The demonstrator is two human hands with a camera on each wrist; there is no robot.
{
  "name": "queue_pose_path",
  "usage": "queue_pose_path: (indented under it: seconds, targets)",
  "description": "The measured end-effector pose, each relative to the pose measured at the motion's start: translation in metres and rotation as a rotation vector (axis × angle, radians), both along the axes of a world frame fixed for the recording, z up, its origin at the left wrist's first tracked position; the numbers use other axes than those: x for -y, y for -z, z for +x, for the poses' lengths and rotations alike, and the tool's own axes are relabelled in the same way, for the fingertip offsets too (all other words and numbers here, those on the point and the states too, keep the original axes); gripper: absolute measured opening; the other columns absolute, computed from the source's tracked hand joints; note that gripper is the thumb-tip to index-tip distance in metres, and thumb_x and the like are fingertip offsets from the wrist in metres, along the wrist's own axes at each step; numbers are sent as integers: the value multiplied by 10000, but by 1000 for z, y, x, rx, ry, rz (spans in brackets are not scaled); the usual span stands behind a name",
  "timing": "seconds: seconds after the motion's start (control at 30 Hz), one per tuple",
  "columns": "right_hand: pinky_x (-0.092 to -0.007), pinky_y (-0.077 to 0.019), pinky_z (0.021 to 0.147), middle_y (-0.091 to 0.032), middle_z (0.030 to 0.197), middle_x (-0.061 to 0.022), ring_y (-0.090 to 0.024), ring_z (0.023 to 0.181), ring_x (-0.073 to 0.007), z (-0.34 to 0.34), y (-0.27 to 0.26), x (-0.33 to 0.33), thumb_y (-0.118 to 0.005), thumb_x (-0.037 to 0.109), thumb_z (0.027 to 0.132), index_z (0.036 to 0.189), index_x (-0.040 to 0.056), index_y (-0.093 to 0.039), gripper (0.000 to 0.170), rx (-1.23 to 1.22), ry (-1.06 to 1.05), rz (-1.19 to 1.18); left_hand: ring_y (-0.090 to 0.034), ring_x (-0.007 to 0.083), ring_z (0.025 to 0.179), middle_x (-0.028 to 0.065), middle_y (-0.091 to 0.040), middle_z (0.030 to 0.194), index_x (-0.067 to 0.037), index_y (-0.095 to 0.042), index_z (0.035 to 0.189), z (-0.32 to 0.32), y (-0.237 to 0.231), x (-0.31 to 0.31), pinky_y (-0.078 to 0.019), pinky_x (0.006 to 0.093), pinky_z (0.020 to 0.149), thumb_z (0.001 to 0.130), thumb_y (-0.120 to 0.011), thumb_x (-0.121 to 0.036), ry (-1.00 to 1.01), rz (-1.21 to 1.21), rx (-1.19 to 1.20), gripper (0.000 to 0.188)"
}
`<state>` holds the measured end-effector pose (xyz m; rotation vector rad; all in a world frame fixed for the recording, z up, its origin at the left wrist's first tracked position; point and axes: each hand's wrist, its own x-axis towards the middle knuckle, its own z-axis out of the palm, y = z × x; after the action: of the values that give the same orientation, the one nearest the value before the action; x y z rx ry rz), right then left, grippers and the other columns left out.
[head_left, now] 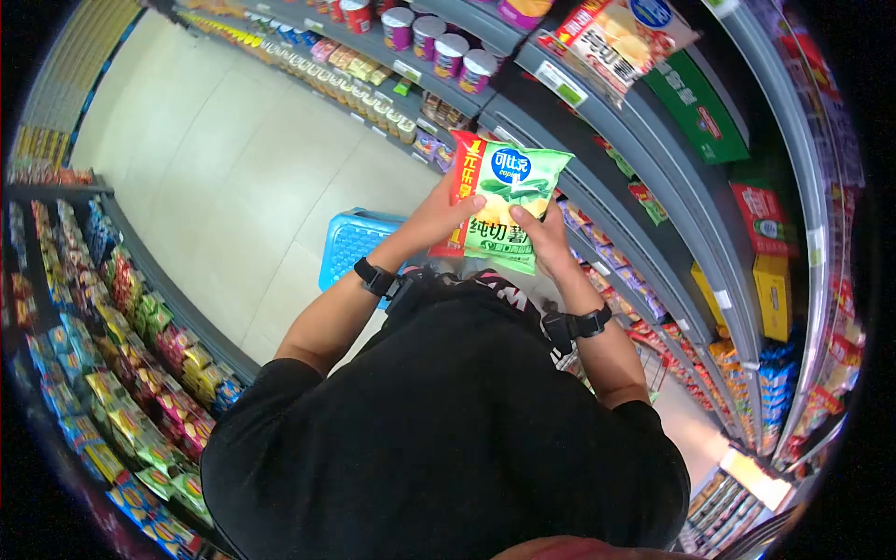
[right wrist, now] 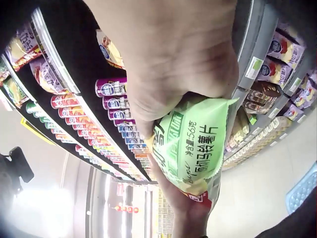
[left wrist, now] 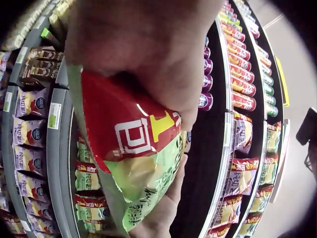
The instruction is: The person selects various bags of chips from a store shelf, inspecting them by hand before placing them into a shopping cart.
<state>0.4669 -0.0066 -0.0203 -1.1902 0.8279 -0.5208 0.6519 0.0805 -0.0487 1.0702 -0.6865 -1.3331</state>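
Note:
A green and red bag of potato chips (head_left: 504, 201) is held up in front of the body, its printed front facing the head camera. My left hand (head_left: 441, 217) grips its left edge, thumb lying across the front. On the opposite edge my right hand (head_left: 546, 238) holds it the same way, thumb on the front and fingers behind, hidden in the head view. From the left wrist, the bag's red strip (left wrist: 133, 119) shows just below the hand. In the right wrist view the green lower part of the bag (right wrist: 193, 144) bulges out beneath the palm.
A blue basket (head_left: 350, 247) stands on the tiled floor beyond the left forearm. Shelves with chip bags, canisters (head_left: 448, 54) and a green box (head_left: 700, 105) rise ahead and to the right. Another rack of snack bags (head_left: 140, 345) curves along the left.

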Motion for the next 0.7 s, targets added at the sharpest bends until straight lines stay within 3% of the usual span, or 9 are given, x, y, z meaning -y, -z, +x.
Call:
queue_pose_path:
  seconds: [0.03,0.13,0.27,0.3,0.37,0.53,0.6,0.67,0.7]
  targets:
    - [-321,-462,908,-604,1145,-127,-581,1036,-182,-8,6,2,-730,212,815,1250,-29,-466,563,-49,54,-12,-540,160,1115,91,-558,1224,-28,-378,1341,-7,5,5,-481,330,900,847,-689,-204,3,14,37,610]
    - [-321,-463,900,-611,1130,-123,-587,1016,-181,-28,5,2,-732,201,810,1237,-25,-473,548,-121,244,-28,-547,156,1084,77,-567,1170,-51,-416,1315,-26,14,13,-484,309,847,819,-709,-180,-230,-37,576,590]
    - [-316,-461,895,-576,1179,-146,-559,1071,-187,-64,9,-1,-744,202,794,1247,-24,-457,582,-61,301,-166,-549,183,1086,90,-556,1173,-47,-415,1310,-58,-6,16,-466,314,875,798,-721,-141,154,-60,469,604]
    - [-307,-464,894,-548,1226,-131,-538,1108,-192,-72,7,-4,-728,167,806,1282,-7,-444,581,-64,274,-276,-551,186,1084,93,-552,1175,-42,-399,1312,-70,-9,17,-469,321,880,788,-729,-129,90,-86,512,625]
    - [-304,-470,888,-549,1227,-108,-540,1108,-196,-94,-1,-13,-713,127,813,1291,12,-454,555,25,172,-225,-555,194,1079,101,-544,1180,-30,-368,1317,-97,-13,19,-476,335,890,769,-745,-103,-46,-141,599,669]
    - [-304,-486,885,-500,1301,-89,-500,1188,-199,-169,0,-20,-703,58,808,1293,36,-493,529,-16,92,-345,-565,215,1111,124,-557,1231,-1,-350,1347,-140,-12,21,-488,349,920,825,-690,-123,138,50,67,636]
    - [-316,-472,902,-542,1241,-101,-527,1140,-178,-199,3,-19,-691,124,836,1287,12,-478,511,90,288,-239,-570,210,1099,130,-557,1241,2,-362,1339,-165,-20,16,-488,347,923,826,-692,-135,244,135,-76,626]
    - [-322,-462,910,-578,1179,-95,-551,1090,-162,-231,-1,-28,-682,170,855,1266,3,-485,485,187,363,-84,-523,207,1164,138,-521,1294,7,-346,1363,-196,-24,7,-444,360,975,838,-681,-174,366,157,-37,649]
    - [-328,-442,929,-592,1137,-74,-553,1059,-143,-248,2,-36,-662,237,883,1264,10,-470,483,234,270,20,-509,211,1183,139,-511,1306,8,-335,1373,-209,-24,6,-427,364,993,838,-683,-190,449,146,2,668]
